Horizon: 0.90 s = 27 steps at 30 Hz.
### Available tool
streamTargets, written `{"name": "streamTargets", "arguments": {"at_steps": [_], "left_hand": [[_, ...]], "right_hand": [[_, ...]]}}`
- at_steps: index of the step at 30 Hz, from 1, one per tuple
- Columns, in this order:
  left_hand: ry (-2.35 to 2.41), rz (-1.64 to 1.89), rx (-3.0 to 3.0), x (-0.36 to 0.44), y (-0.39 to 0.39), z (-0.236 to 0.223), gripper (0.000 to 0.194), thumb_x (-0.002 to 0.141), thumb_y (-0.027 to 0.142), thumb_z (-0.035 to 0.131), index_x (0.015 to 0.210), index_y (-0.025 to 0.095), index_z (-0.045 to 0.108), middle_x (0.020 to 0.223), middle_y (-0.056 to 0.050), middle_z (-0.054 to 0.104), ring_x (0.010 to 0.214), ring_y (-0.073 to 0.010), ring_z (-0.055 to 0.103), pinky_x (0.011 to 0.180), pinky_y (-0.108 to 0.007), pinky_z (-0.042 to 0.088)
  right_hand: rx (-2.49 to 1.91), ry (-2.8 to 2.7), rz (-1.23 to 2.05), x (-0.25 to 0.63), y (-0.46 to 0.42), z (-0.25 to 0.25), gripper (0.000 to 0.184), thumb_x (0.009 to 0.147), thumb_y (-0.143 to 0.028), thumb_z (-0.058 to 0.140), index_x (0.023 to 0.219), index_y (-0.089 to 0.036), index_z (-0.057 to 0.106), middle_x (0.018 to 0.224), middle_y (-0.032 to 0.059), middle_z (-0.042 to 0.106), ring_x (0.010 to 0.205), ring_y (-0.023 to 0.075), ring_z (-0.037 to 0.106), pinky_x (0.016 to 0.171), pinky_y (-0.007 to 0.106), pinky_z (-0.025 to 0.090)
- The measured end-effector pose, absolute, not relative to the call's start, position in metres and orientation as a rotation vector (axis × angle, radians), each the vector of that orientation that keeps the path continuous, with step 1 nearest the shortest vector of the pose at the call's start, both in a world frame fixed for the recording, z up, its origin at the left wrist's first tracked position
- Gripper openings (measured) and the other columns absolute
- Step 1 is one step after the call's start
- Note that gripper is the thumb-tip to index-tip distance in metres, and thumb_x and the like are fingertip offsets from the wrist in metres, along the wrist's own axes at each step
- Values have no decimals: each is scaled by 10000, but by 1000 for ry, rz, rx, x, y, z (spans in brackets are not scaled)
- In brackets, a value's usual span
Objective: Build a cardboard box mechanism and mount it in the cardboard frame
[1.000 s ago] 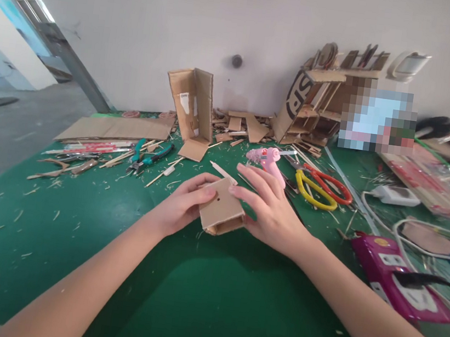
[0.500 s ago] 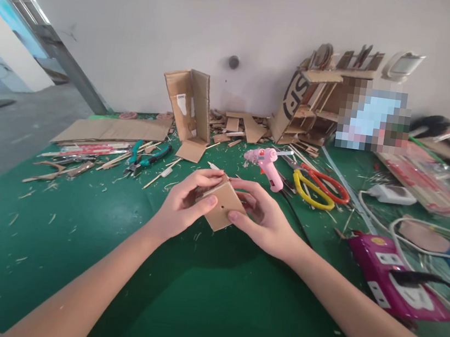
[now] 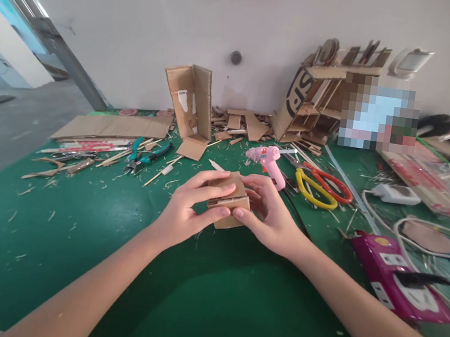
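A small brown cardboard box [image 3: 237,203] is held between both hands above the green table. My left hand [image 3: 191,203] grips its left side, fingers over the top and thumb on the front. My right hand [image 3: 271,213] closes round its right side, with the thumb at the lower front edge; some of its fingers are hidden behind the box. Just beyond the hands lies a pink glue gun [image 3: 267,160] with a clear glue stick in its back. A white pointed piece [image 3: 217,166] shows behind my left fingers.
Scissors with red and yellow handles [image 3: 317,189] lie to the right. Pliers [image 3: 147,156] and thin sticks lie to the left. An open cardboard piece [image 3: 191,110] and a cardboard shelf [image 3: 300,104] stand by the wall. A purple power strip [image 3: 378,260] with cables sits at right.
The cardboard box has been turned in my hands: the face with a small hole pointed towards me before, and now a top face and a narrow front edge show. Both hands still hold it.
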State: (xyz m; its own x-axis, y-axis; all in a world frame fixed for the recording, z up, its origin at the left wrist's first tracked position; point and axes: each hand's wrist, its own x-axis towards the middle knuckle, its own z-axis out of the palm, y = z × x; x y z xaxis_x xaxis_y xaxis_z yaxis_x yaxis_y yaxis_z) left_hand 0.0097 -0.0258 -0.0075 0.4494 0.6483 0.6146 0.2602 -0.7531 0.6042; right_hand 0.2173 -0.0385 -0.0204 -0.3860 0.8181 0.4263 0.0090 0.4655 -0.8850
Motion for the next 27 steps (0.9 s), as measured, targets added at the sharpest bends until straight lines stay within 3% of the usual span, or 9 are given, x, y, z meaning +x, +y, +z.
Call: {"name": "streamTargets", "arguments": {"at_steps": [12,19,24,27], "left_hand": [[777,1226,2347,12,-32,-3,292,891,214,657,1171,298,665,1338,-69,564,1238,-243,577,1018,-442,534],[776,1184,2262,11,-35,-9,299,890,218,662,1179,296,663,1551,-93,341,1268,-275,565,1030,-481,524],[824,1080,2152,9,-32,-13,289,887,282,669,1175,304,677,1586,-85,309,1365,-329,468,1023,-508,526],[774,1036,2128,7,-28,-14,282,883,274,673,1164,303,670,1528,-88,385,1376,-318,451,1015,-487,534]], "right_hand": [[-765,-1721,1058,216,-42,-19,440,881,-384,664,1219,-285,400,1269,87,555,1196,255,601,981,473,553],[-789,-1706,1039,218,-39,-19,561,867,-406,688,1332,-242,421,1280,117,597,1198,261,605,998,472,539],[-845,-1765,919,216,-41,-20,526,895,-405,651,1331,-227,419,1303,140,589,1188,269,610,960,471,566],[-891,-1811,845,216,-43,-21,534,907,-398,629,1357,-215,406,1314,152,579,1176,276,614,952,473,569]]}}
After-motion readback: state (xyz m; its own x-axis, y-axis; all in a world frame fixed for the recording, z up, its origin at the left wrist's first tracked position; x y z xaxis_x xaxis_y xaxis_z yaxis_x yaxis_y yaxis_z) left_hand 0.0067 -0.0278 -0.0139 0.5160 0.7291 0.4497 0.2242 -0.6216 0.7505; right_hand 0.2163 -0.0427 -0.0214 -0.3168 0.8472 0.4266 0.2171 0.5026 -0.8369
